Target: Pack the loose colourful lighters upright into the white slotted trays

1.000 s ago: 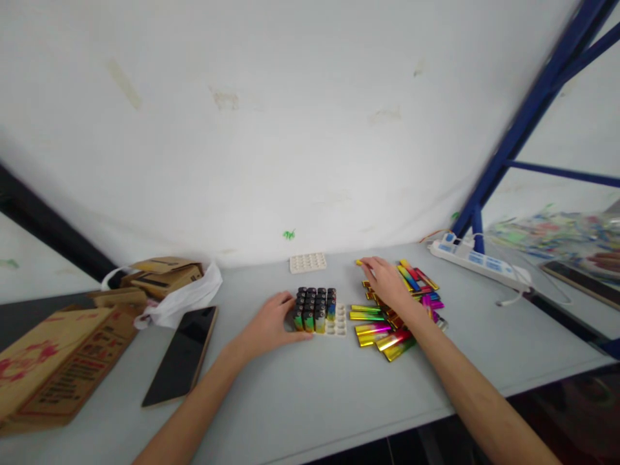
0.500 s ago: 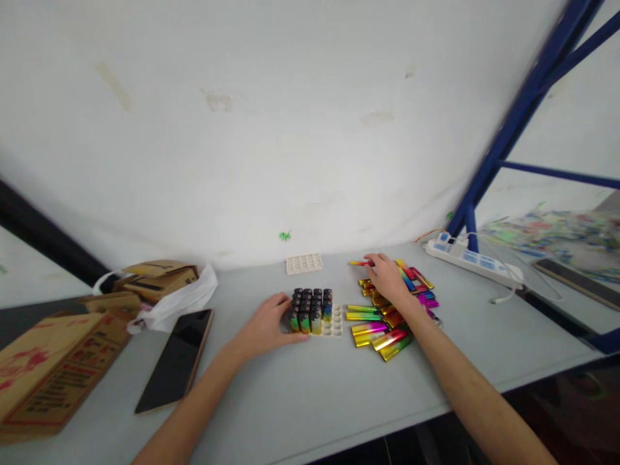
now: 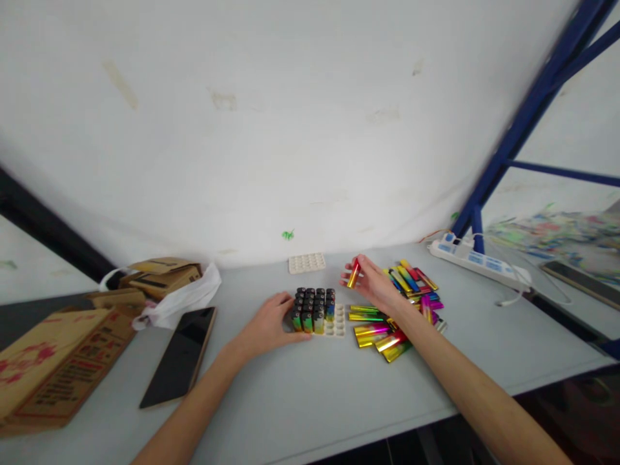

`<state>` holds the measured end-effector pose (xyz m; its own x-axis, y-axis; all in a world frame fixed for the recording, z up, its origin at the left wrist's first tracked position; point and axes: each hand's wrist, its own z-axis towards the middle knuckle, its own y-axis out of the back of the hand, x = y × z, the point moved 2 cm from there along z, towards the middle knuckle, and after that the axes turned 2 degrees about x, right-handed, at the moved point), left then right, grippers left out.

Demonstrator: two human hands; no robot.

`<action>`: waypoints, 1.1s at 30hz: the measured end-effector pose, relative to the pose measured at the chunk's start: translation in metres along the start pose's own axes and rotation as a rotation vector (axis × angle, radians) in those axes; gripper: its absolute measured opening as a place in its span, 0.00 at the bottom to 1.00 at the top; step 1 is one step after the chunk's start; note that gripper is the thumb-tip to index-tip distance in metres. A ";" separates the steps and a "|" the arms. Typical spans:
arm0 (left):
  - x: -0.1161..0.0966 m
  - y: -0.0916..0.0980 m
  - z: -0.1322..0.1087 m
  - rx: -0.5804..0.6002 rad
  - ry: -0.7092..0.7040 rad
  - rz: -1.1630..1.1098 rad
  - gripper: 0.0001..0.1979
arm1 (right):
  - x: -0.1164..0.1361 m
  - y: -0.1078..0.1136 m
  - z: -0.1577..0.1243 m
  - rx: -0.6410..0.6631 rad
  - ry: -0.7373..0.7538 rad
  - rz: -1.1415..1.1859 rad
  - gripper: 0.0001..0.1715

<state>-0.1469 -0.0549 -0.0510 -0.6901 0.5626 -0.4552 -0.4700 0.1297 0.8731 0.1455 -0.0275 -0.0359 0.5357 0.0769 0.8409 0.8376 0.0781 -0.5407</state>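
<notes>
A white tray (image 3: 340,328) with round-ended slots stands on the table, with several black-topped lighters (image 3: 314,310) upright in rows. Bare slots show along its right side. My left hand (image 3: 274,326) grips the tray's left end, thumb at the front edge and fingers behind. Raised right of the tray, my right hand (image 3: 372,282) pinches a shiny red and gold lighter (image 3: 354,272), tilted between thumb and fingers. Beneath and beside the right forearm lies a loose pile of metallic, many-coloured lighters (image 3: 371,334).
A second white tray (image 3: 307,263) lies near the wall. At left are a dark phone (image 3: 179,358), a plastic bag (image 3: 181,300) and cardboard boxes (image 3: 72,361). A power strip (image 3: 479,261) with cables sits at right, beside a blue metal frame (image 3: 516,129).
My right hand has lifted a lighter off the far side of the pile and moved slightly left, turning it toward upright. My left hand stays on the tray. The view has shifted slightly.
</notes>
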 end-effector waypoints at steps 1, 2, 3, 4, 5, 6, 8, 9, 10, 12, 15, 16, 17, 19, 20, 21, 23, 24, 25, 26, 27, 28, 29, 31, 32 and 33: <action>0.000 0.000 0.000 -0.002 0.001 -0.005 0.31 | 0.000 -0.003 -0.002 0.033 -0.012 0.008 0.32; 0.000 0.000 0.000 -0.003 0.004 -0.011 0.31 | 0.000 -0.007 -0.004 0.073 -0.022 0.006 0.32; -0.001 0.001 0.000 -0.003 0.007 -0.014 0.31 | 0.000 -0.010 -0.006 0.115 -0.029 -0.004 0.32; -0.001 0.001 0.000 -0.001 0.009 -0.016 0.31 | 0.000 -0.013 -0.008 0.149 -0.030 -0.021 0.32; -0.001 0.001 0.000 0.000 0.010 -0.016 0.30 | 0.000 -0.016 -0.010 0.172 -0.030 -0.046 0.32; -0.002 0.002 0.000 0.000 0.012 -0.017 0.30 | 0.000 -0.018 -0.012 0.184 -0.033 -0.080 0.32; -0.002 0.002 0.000 0.000 0.015 -0.024 0.30 | -0.001 -0.022 -0.015 0.180 -0.049 -0.153 0.33; -0.003 0.002 0.000 -0.001 0.018 -0.028 0.30 | -0.001 -0.023 -0.016 0.170 -0.060 -0.184 0.34; -0.003 0.003 -0.001 -0.001 0.021 -0.032 0.30 | -0.002 -0.025 -0.016 0.159 -0.069 -0.211 0.35; -0.003 0.003 -0.001 -0.001 0.024 -0.032 0.31 | -0.005 -0.026 -0.017 0.137 -0.077 -0.267 0.38; -0.003 0.003 -0.001 0.012 0.023 -0.025 0.31 | -0.011 -0.026 -0.017 0.073 -0.078 -0.368 0.36; -0.004 0.003 0.000 0.014 0.022 -0.024 0.31 | -0.013 -0.026 -0.018 0.048 -0.085 -0.393 0.35; -0.004 0.003 0.000 0.016 0.020 -0.024 0.31 | -0.015 -0.026 -0.018 0.029 -0.098 -0.408 0.32; -0.004 0.003 0.000 0.014 0.021 -0.028 0.31 | -0.018 -0.027 -0.019 0.018 -0.122 -0.411 0.28; -0.004 0.003 0.000 0.012 0.022 -0.030 0.31 | -0.019 -0.028 -0.020 0.021 -0.131 -0.403 0.27; -0.004 0.003 0.000 0.011 0.021 -0.032 0.31 | -0.019 -0.029 -0.020 0.026 -0.141 -0.394 0.25; -0.003 0.002 0.000 0.010 0.020 -0.035 0.31 | -0.019 -0.029 -0.021 0.027 -0.149 -0.382 0.23; -0.003 0.002 0.000 0.010 0.019 -0.036 0.31 | -0.019 -0.029 -0.021 0.024 -0.148 -0.380 0.22; -0.003 0.002 0.000 0.010 0.018 -0.037 0.31 | -0.019 -0.029 -0.020 0.022 -0.145 -0.381 0.22; -0.003 0.002 0.000 0.009 0.017 -0.037 0.31 | -0.018 -0.028 -0.020 0.020 -0.141 -0.385 0.22; -0.003 0.002 0.000 0.007 0.017 -0.037 0.31 | -0.018 -0.028 -0.020 0.020 -0.138 -0.390 0.22; -0.003 0.002 0.000 0.004 0.016 -0.037 0.31 | -0.018 -0.027 -0.020 0.024 -0.141 -0.395 0.23; -0.002 0.001 -0.001 0.002 0.016 -0.036 0.31 | -0.018 -0.027 -0.019 0.033 -0.147 -0.402 0.24; -0.002 0.001 -0.001 -0.001 0.016 -0.031 0.31 | -0.018 -0.027 -0.019 0.059 -0.158 -0.418 0.27; -0.001 0.001 -0.001 -0.002 0.016 -0.029 0.31 | -0.018 -0.027 -0.019 0.068 -0.156 -0.429 0.28; -0.001 0.000 -0.001 -0.002 0.013 -0.028 0.31 | -0.018 -0.027 -0.019 0.071 -0.149 -0.443 0.28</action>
<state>-0.1469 -0.0561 -0.0503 -0.6839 0.5478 -0.4819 -0.4906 0.1437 0.8595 0.1155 -0.0502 -0.0360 0.1029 0.1623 0.9814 0.9698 0.2027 -0.1353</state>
